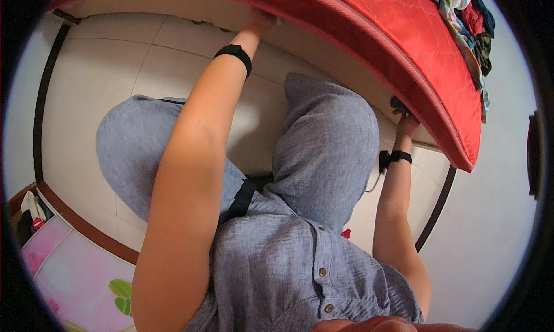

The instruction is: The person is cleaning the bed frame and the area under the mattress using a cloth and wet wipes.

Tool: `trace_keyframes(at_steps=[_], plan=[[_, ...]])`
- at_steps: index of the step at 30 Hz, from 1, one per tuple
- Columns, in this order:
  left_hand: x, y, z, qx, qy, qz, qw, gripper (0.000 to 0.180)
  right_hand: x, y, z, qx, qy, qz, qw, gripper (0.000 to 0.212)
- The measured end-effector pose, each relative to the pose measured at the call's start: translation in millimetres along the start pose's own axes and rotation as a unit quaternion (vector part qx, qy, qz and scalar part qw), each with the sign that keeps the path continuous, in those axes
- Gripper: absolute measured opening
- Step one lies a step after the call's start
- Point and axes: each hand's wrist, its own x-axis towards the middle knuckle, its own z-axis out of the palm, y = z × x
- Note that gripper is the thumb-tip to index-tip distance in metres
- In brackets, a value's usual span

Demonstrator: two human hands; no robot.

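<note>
My left hand (262, 20) reaches forward to the side of the bed, just beneath the red mattress (369, 20). The mattress rim hides most of its fingers, so whether they are closed cannot be seen. Farther right, my right hand (408, 122) is at the bed's pale side panel (323, 66), below the mattress edge. Its fingers are bent around a small dark thing (398, 105) whose kind I cannot make out. Black straps circle both wrists.
I sit low on pale floor tiles (98, 66), knees bent toward the bed. Piled clothes (473, 26) lie on the mattress at far right. A pink flowered panel (86, 268) stands at lower left. A small red thing (346, 234) is on the floor beside my hip.
</note>
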Motion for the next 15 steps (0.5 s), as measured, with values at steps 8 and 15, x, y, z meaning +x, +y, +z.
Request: trace_keyframes(at_steps=[8, 15], plan=[[20, 46, 6, -0.214, -0.048, -0.091, 0.971, 0.045, 40, 12, -69, 0.279, -0.228, 0.178, 0.916, 0.044], [4, 83, -63, -0.184, -0.435, -0.12, 0.873, 0.028, -42, -50, 36, 0.27, -0.002, 0.223, 0.937, 0.042]])
